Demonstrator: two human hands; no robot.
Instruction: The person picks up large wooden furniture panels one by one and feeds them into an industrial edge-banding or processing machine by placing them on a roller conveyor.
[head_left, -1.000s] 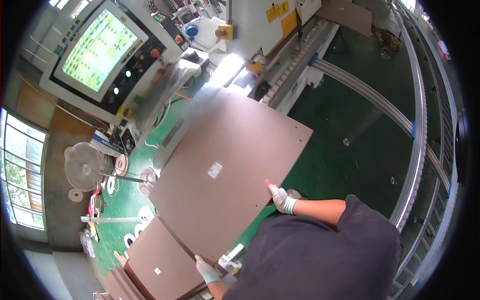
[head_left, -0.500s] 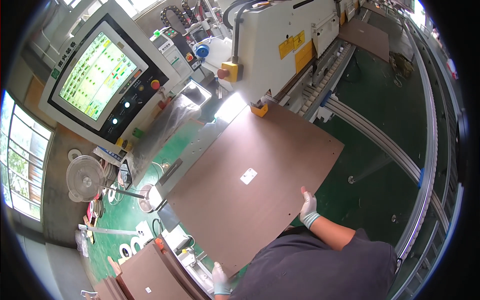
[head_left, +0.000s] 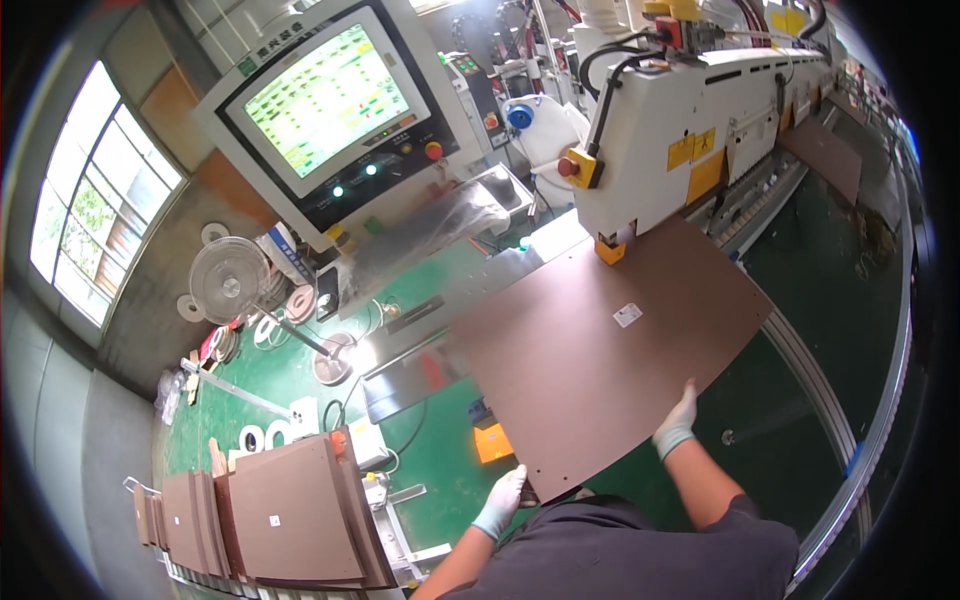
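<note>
A large flat brown panel (head_left: pixel 600 360) with a small white label (head_left: pixel 627 316) and little holes near its edges spans the middle. Gloved in white, my left hand (head_left: pixel 503 498) grips its near left corner. My right hand (head_left: pixel 677 420), also gloved, is closed on the near right edge, thumb on top and the other fingers hidden underneath. The panel's far edge lies under an orange guide block (head_left: pixel 609 253) at the end of a pale machine (head_left: pixel 650 150). Its left side meets a metal table (head_left: pixel 470 290).
A control screen (head_left: pixel 327 100) with buttons stands far left, with a fan (head_left: pixel 230 282) below it. Brown panels (head_left: pixel 290 510) stand stacked at lower left. An orange box (head_left: pixel 491 443) sits beside the panel. A curved metal rail (head_left: pixel 890 400) runs along the right.
My view has swung left, so the machine and screen appear farther right. The panel has shifted closer to the machine beneath the guide block. Both hands still hold it.
</note>
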